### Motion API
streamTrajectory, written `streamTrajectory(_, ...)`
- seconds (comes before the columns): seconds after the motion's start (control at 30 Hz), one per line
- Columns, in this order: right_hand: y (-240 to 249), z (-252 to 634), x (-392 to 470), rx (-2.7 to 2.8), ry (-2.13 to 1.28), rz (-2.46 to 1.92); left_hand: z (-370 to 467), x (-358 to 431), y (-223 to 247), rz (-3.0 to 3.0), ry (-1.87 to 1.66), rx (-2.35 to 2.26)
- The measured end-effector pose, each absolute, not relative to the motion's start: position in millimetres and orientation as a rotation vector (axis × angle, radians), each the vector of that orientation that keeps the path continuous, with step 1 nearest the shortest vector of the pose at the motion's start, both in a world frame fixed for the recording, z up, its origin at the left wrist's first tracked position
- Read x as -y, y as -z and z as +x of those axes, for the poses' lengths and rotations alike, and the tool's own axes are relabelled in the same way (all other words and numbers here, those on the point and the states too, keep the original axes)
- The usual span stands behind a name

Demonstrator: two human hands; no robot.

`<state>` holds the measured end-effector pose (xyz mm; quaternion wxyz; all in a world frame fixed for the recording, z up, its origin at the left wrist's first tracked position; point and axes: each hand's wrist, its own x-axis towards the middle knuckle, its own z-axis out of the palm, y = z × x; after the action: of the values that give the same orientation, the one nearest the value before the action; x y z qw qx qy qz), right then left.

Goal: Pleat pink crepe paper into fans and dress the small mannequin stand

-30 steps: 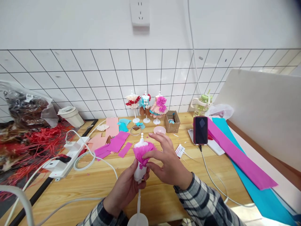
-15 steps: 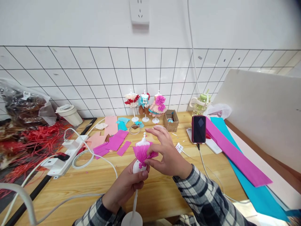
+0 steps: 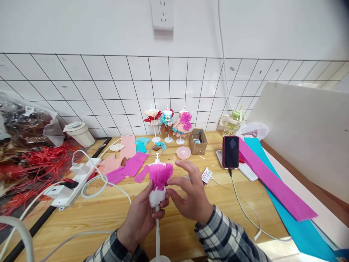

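Note:
A small white dress-form stand (image 3: 156, 198) stands upright at the front of the table, its base cut off by the lower edge. Magenta crepe paper (image 3: 160, 175), gathered and frilled at the top, covers its chest. My left hand (image 3: 142, 214) is wrapped round the form's lower body. Just right of the paper is my right hand (image 3: 188, 193), its fingers spread and nothing visible in them; the thumb and a fingertip are close beside the form. Three dressed forms, in cream and red (image 3: 152, 118), blue (image 3: 167, 118) and pink (image 3: 183, 125), stand by the wall.
Magenta scraps (image 3: 135, 163) and a pink dish (image 3: 183, 153) lie behind my hands. A small carton (image 3: 199, 142), phone (image 3: 230, 152) and long crepe strips (image 3: 275, 178) are to the right. At left sit a power strip (image 3: 73, 189), cables and red strands (image 3: 46, 163).
My right hand has come off the magenta paper and opened. The form has shifted slightly left and turned more upright, and the pink dish is now uncovered.

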<state>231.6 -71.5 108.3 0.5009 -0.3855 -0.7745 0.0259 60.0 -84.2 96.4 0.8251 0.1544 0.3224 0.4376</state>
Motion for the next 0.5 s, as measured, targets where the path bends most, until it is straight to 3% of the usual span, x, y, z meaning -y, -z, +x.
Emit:
streamTrajectory(0.23,-104.5,229.1,68.1,2.082,0.313,-0.930,62.1,87.5,-97.3,0.350,-0.992,-0.711)
streamTrajectory(0.5,-108.2,235.6,64.6,1.977,0.241,-0.991,62.3,88.9,-95.4,0.431,-1.038,-0.754)
